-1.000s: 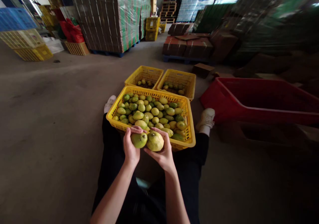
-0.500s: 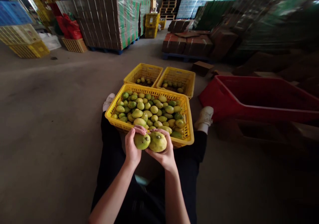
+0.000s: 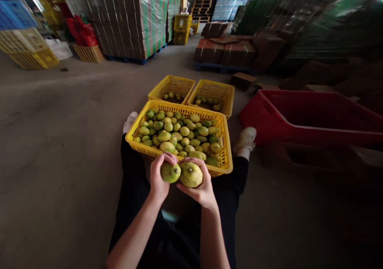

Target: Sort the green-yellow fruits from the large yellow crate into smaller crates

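Observation:
My left hand (image 3: 160,177) is closed around a green lemon (image 3: 170,172) with a small dark spot on its skin. In my right hand (image 3: 205,187) sits a larger, yellower lemon (image 3: 190,175), its stem end facing me. The two fruits are side by side, almost touching, just above the near rim of a yellow plastic crate (image 3: 224,169). That crate is between my legs and holds many green and yellow lemons (image 3: 184,131). Parts of the fingers are hidden behind the fruit.
Beyond the full crate are two more yellow crates (image 3: 170,79) (image 3: 214,85), each with several lemons at the bottom. A large red bin (image 3: 314,131) stands to the right. Wrapped carton stacks (image 3: 119,22) and flat cardboard bundles (image 3: 226,53) on pallets are farther back.
My right hand has shifted slightly right and down with its lemon, turning it a little. The left hand with the green lemon stays nearly still.

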Tool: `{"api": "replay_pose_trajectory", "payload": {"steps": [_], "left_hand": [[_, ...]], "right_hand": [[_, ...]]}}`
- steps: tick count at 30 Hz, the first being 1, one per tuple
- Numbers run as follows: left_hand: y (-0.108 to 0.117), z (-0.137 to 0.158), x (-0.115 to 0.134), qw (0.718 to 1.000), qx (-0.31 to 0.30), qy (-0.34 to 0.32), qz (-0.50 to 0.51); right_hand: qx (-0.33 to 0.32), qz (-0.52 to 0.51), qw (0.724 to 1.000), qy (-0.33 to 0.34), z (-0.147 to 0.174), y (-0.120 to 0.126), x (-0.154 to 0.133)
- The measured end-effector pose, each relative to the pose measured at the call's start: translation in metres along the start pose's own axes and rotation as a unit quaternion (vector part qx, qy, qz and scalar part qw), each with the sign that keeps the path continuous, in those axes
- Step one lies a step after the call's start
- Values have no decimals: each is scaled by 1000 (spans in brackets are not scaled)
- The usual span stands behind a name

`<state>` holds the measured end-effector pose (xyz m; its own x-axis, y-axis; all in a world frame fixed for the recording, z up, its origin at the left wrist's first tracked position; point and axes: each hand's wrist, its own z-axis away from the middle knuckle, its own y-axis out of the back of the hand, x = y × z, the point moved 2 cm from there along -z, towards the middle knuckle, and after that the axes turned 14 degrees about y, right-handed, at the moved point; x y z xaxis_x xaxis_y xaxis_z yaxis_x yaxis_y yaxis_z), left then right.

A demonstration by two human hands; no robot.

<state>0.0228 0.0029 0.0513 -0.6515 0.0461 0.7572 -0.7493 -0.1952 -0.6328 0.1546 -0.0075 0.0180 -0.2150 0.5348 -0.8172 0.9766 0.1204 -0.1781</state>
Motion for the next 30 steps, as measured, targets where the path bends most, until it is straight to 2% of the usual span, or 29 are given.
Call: {"api": "replay_pose_trajectory", "payload": {"steps": [4,7,10,12,15,19,21,30], "left_hand": [[2,-2,-5,997,60,44,2],[6,-5,-12,989,118,86,-26],[9,-9,-16,982,124,139,-27],[11,-12,-17,972,112,208,17],[12,-18,-17,930,98,335,117],[17,-24,-20,860,141,443,210],[23,-27,-25,845,165,461,217],[46,-35,-52,833,200,475,201]], "right_hand": [[4,-8,999,-54,0,2,1],[40,-14,992,-122,2,3,5],[97,-22,979,-176,5,4,12],[136,-34,969,-202,6,4,19],[172,-66,958,-221,8,4,28],[173,-93,954,-226,7,7,31],[169,-94,954,-228,5,9,28],[166,-96,952,-239,1,7,26]]}}
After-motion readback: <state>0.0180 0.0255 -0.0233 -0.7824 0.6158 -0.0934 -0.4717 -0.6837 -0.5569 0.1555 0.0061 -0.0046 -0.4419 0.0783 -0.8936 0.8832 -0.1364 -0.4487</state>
